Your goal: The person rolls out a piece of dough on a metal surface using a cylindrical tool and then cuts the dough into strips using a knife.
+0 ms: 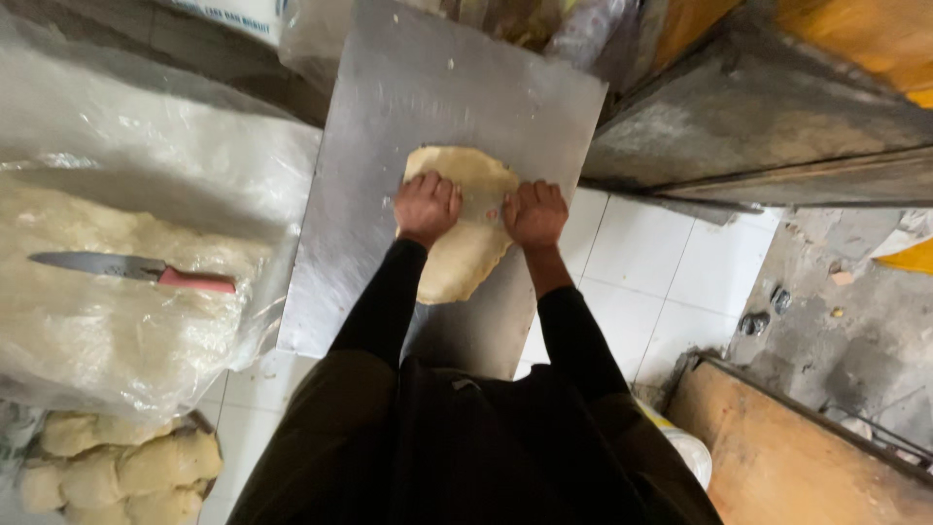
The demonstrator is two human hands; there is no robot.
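Bare metal sheet [408,78] beyond and left of the flattened dough [466,243], open for passing. Hemmed left by the plastic-covered dough mound [107,321] bearing a knife [126,269], right by a grimy ledge [758,126].

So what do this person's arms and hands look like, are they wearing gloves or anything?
No gloves: the left hand and right hand are both bare, with no rings or watch that can be made out. Long, close-fitting black sleeves cover both arms down to the wrists, and the right one sits slightly higher up the forearm. They match the dark clothing below.
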